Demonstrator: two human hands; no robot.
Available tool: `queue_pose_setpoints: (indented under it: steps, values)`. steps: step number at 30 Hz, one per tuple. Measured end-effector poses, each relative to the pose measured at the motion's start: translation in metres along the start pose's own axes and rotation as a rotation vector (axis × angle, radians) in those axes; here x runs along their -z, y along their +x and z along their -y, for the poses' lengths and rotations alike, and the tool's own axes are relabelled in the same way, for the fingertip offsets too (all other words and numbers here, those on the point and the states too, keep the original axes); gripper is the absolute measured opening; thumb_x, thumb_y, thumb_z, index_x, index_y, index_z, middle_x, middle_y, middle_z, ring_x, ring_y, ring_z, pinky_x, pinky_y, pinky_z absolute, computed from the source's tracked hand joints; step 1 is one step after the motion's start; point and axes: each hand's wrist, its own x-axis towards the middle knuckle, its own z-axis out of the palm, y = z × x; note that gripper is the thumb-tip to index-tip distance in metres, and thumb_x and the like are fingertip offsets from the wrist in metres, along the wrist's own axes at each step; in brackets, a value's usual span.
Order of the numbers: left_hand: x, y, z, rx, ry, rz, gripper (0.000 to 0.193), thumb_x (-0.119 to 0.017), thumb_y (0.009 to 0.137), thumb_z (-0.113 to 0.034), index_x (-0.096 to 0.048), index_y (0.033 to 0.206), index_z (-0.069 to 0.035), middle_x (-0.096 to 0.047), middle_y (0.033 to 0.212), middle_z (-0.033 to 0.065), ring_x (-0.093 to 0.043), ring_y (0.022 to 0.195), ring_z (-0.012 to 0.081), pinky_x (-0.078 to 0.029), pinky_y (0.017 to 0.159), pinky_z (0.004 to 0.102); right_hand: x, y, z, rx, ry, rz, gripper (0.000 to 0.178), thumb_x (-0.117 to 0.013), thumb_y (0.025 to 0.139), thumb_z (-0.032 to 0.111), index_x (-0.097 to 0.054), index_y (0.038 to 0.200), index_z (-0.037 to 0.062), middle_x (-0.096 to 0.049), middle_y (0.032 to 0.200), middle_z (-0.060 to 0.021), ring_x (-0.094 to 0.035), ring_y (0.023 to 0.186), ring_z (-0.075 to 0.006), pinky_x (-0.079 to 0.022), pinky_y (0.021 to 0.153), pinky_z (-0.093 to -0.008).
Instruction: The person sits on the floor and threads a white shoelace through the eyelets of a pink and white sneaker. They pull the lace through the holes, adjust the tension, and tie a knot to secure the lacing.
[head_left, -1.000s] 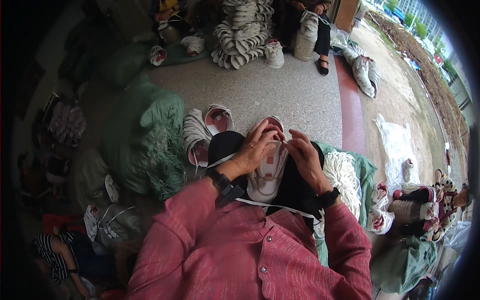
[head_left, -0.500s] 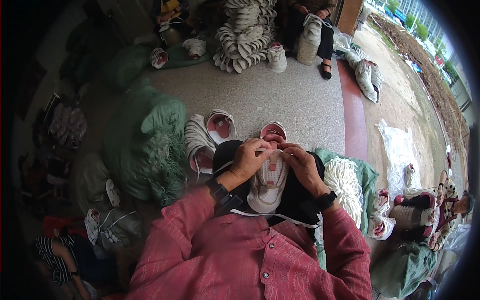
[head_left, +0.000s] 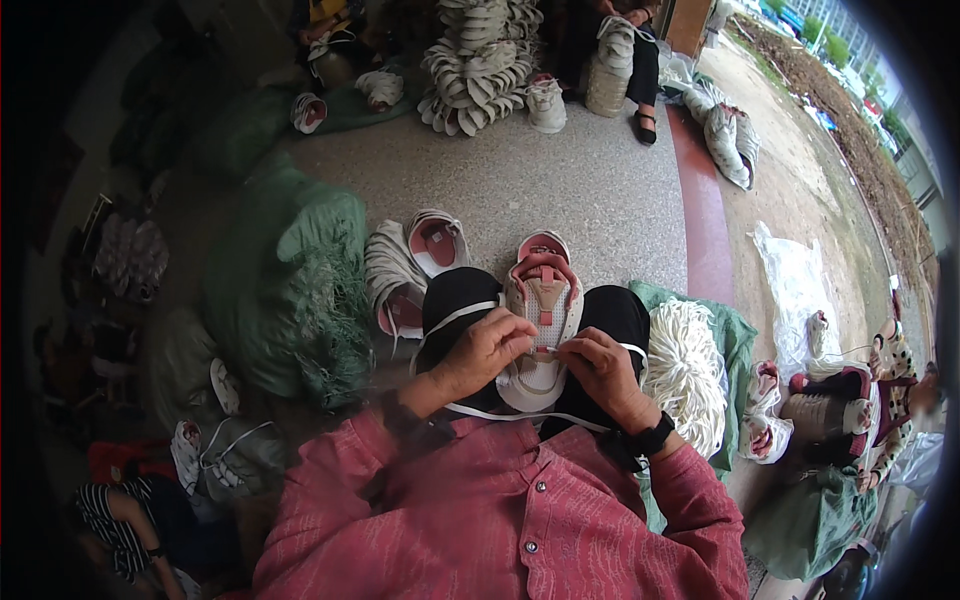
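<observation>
Closest in, a slack loop of the white lace (head_left: 520, 415) sagged beneath the toe of the shoe (head_left: 549, 300) and over the lap; it could have snagged on the shirt (head_left: 480, 500) or twisted if drawn up fast. The shoe itself lay between the dark knees (head_left: 613, 308), toe toward the wearer and opening away. What bore it from below was hidden, so a hard, one-sided tug might have turned it or let it slip. The lace also looked thin between the fingertips — a loose pinch could have lost it near the lowest holes.

The left hand (head_left: 487, 350) came in from the left, wrist bent inward, its thumb and fingers closed on the lace over the toe end. The right hand (head_left: 606, 372) mirrored it just beside, palm down, its thumb and forefinger nipped on the same strand — a short white bit showed between the two.

To the right lay a bundle of laces (head_left: 685, 370), near enough for a stray end to tangle in. Farther off, stacked shoes (head_left: 435, 250) stood on the speckled floor (head_left: 450, 170), beyond the left knee.
</observation>
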Motion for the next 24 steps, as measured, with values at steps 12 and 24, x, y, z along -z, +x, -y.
queue_pose_setpoints:
  steps: [12, 24]
  values:
    - [-0.007, -0.002, 0.004, -0.050, 0.159, 0.072, 0.025, -0.076, 0.082, -0.009, -0.067, 0.105, -0.008, -0.051, 0.098, 0.0048, -0.058, 0.093, 0.0192, -0.049, 0.080, 0.0311, -0.001, 0.000, 0.010, 0.054, -0.144, 0.104, 0.010, -0.067, 0.085, 0.006, -0.060, 0.093, 0.0038, -0.059, 0.088, -0.0118, -0.064, 0.074, -0.0324, -0.054, 0.061, -0.0405]
    - [-0.009, -0.002, -0.003, -0.049, 0.191, 0.083, 0.028, -0.076, 0.081, -0.007, -0.066, 0.108, -0.009, -0.050, 0.097, 0.0046, -0.058, 0.093, 0.0194, -0.049, 0.080, 0.0307, 0.015, 0.015, -0.001, 0.281, -0.134, 0.261, 0.019, -0.064, 0.080, -0.001, -0.062, 0.098, 0.0017, -0.059, 0.092, -0.0116, -0.064, 0.077, -0.0314, -0.054, 0.065, -0.0401]
